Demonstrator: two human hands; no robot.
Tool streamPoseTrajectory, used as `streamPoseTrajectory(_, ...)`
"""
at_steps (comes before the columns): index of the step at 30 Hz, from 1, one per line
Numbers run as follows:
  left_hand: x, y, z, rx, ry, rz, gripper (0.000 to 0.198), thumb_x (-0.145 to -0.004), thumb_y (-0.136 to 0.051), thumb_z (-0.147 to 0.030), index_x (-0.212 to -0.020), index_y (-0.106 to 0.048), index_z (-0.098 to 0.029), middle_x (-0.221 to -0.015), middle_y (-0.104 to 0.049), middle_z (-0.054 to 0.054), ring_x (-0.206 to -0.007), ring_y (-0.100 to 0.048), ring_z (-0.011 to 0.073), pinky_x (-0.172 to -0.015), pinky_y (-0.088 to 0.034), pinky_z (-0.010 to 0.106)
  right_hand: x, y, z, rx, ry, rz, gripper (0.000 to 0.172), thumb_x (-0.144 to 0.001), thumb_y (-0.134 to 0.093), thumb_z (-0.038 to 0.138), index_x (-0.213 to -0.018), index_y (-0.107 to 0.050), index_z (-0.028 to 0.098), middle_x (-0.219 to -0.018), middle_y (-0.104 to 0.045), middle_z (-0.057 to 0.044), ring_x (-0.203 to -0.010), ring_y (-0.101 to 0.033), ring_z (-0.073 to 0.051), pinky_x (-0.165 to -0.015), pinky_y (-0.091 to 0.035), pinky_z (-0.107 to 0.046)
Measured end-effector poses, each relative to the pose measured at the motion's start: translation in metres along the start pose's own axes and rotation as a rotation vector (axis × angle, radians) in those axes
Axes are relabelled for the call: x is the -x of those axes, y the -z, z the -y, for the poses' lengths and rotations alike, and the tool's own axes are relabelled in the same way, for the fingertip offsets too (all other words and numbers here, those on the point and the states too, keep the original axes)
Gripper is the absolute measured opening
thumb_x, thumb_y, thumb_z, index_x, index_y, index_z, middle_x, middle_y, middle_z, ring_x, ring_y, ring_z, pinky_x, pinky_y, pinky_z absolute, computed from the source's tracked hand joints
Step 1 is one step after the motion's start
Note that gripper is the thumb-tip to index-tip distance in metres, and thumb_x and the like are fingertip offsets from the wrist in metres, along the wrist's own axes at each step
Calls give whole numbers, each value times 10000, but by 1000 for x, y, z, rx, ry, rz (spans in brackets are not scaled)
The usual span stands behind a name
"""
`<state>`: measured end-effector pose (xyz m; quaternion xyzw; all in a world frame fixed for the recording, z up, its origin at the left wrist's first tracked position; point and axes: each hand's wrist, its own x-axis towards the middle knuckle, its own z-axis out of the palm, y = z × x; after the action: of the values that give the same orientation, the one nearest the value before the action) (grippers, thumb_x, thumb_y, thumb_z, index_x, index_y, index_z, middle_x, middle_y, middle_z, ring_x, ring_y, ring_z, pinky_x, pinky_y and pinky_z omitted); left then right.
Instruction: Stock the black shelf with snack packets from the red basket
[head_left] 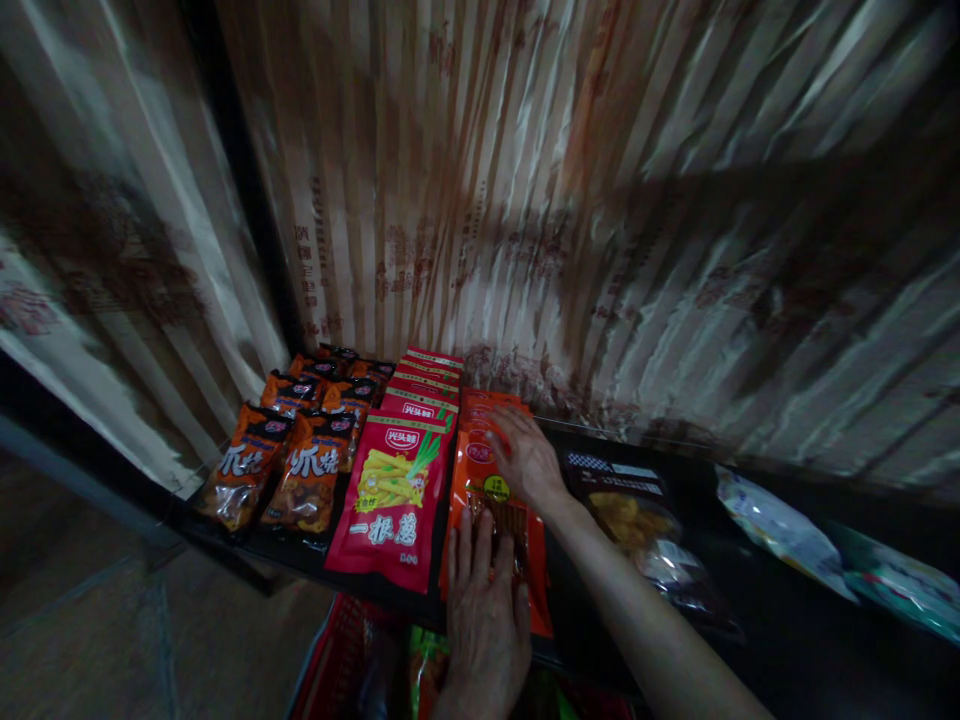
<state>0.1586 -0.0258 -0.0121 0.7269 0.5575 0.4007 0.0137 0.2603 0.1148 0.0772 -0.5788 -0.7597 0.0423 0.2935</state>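
An orange snack packet [536,560] lies at the front of a short row of matching packets on the black shelf. My left hand [487,610] rests on its lower part, palm down with fingers stretched out. Farther back, my right hand [527,458] reaches over the upper end of the orange packets, fingers extended and touching them. Neither hand is wrapped round a packet. Just left of my hands is a red snack packet [394,490] with a picture of yellow sticks and green onion, overlapping several more behind it.
Orange-and-black snack bags [311,465] stand in rows at the shelf's left end. Right of my arm lie a dark snack bag [630,510], a white packet [780,530] and a green one [904,580]. Pleated printed sheeting [420,200] hangs behind. Below sits a red basket [337,650] with packets.
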Motion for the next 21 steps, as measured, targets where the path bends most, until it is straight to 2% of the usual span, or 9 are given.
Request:
streamPoseTrajectory(2,0,2,0,-4,-13,16,493,-851,-509,-314,-1336,-461,-239,-1444,-405,41,-1335,-348,287,-1030,-409,529,8,-10,18,114,89,101,429,-912,-361,290,-1288,-533,174,-1384,-487,-95,-1360,-292,-261,-1106,-233,-435)
streamPoseTrajectory(4,0,3,1,-9,-11,46,536,-850,-511,-318,-1371,-410,-245,-1447,-400,42,-1330,-355,292,-1028,-410,535,12,-20,27,200,68,173,461,-926,-342,336,-1336,-485,183,-1430,-428,-93,-1395,-193,-290,-1108,-194,-467)
streamPoseTrajectory(9,2,4,-2,2,40,69,506,-859,-504,-362,-1351,-443,-258,-1449,-393,39,-1337,-342,300,-1051,-386,532,12,-40,18,290,-44,338,521,-941,-262,454,-1377,-428,221,-1495,-316,-71,-1413,-85,-313,-1107,-114,-497)
streamPoseTrajectory(15,5,6,-4,10,23,103,563,-860,-495,-385,-1394,-368,-258,-1481,-330,54,-1356,-299,315,-1060,-355,556,10,-45,13,291,-77,462,587,-919,-182,564,-1405,-363,288,-1525,-244,-71,-1413,-78,-320,-1092,-62,-530)
streamPoseTrajectory(21,2,9,-1,24,11,126,570,-833,-536,-378,-1373,-410,-244,-1474,-344,58,-1353,-306,315,-1075,-339,549,7,-43,17,304,-99,490,584,-918,-180,561,-1413,-342,297,-1532,-226,-73,-1411,-88,-322,-1089,-66,-518)
